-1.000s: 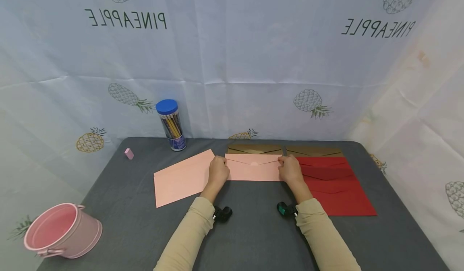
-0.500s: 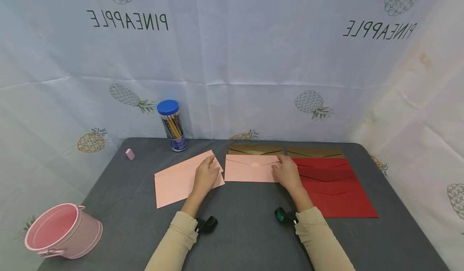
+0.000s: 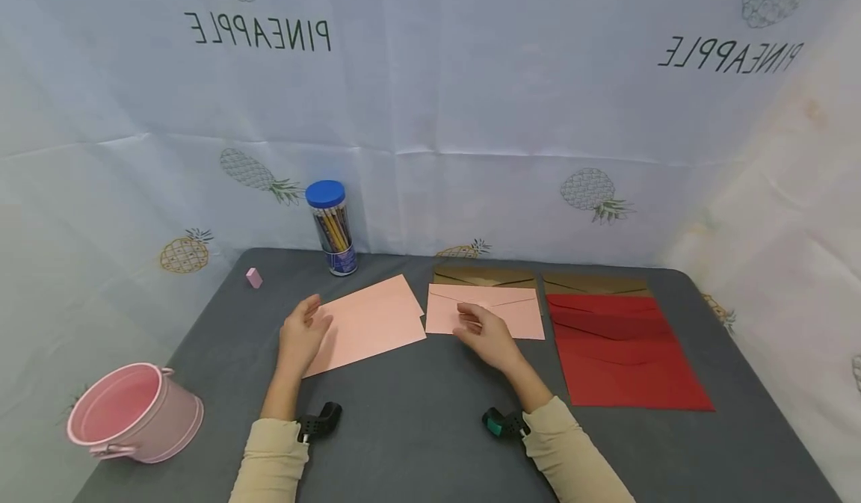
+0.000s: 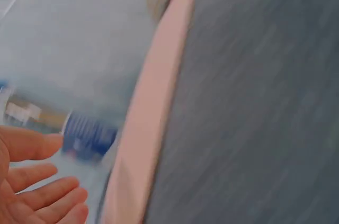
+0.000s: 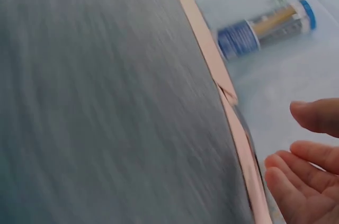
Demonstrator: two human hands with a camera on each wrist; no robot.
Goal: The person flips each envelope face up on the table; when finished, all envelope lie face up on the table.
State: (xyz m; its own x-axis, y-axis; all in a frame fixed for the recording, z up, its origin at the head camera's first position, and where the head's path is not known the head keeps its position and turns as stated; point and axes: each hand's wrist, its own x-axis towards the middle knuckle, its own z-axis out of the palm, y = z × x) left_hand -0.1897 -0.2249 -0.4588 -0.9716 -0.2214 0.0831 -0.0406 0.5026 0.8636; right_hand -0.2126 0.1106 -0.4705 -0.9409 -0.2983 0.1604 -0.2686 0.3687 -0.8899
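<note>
In the head view my left hand [image 3: 300, 336] is over the left end of the tilted pink envelopes [image 3: 373, 320], which overlap each other. Its fingers are relaxed and spread, and the left wrist view shows nothing in the palm. My right hand [image 3: 489, 336] hovers over the lower edge of a single pink envelope [image 3: 447, 310], flap side up, hiding part of it. The fingers bend slightly and hold nothing; in the right wrist view the thumb stands apart from them. The single envelope's left edge lies right beside the tilted ones.
Red envelopes [image 3: 635, 372] overlap at the right, with gold envelopes [image 3: 595, 285] behind. A blue-lidded tub of pencils [image 3: 332, 228] stands at the back. A small pink block [image 3: 254, 277] lies at the left, and a pink bucket [image 3: 134, 413] stands at the table's left edge.
Both hands have let go of the single pink envelope. The left hand has moved left across the tilted envelopes to their far end; the right hand has moved left over the single envelope.
</note>
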